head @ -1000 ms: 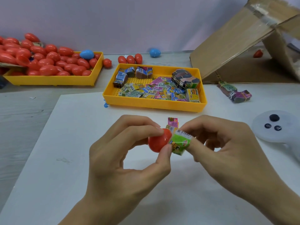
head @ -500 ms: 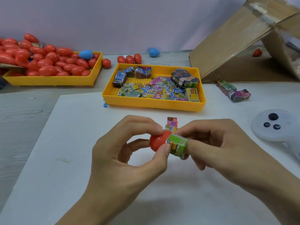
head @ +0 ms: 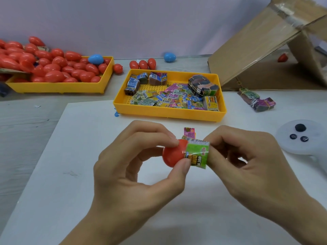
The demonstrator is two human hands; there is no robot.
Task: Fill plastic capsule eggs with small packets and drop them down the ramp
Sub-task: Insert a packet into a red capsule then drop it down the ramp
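Fingers first: left hand (head: 134,167) had thumb and forefinger pinched round the red plastic capsule egg half (head: 172,153), and right hand (head: 247,163) was curled tight on the small green foil packet (head: 197,153), its end right at the egg's open mouth, just above the white board (head: 53,183). Couldn't tell how far in it was, my own fingers hid the rim. My guess: the shell's light, stiff and slick, so gripping it near the rim made sense, and the packet's soft and crinkly, best nudged in by its far edge. A couple of loose pink and yellow packets (head: 189,133) lay just behind my knuckles.

Further back, the near yellow plastic tray (head: 168,113) held a scatter of flat colourful packets plus several rubber-banded bundles. To its left, well apart, the other yellow tray (head: 58,87) was heaped with red eggs and one blue egg (head: 95,59). Far right stood the brown cardboard ramp (head: 256,50), with a red egg behind it.
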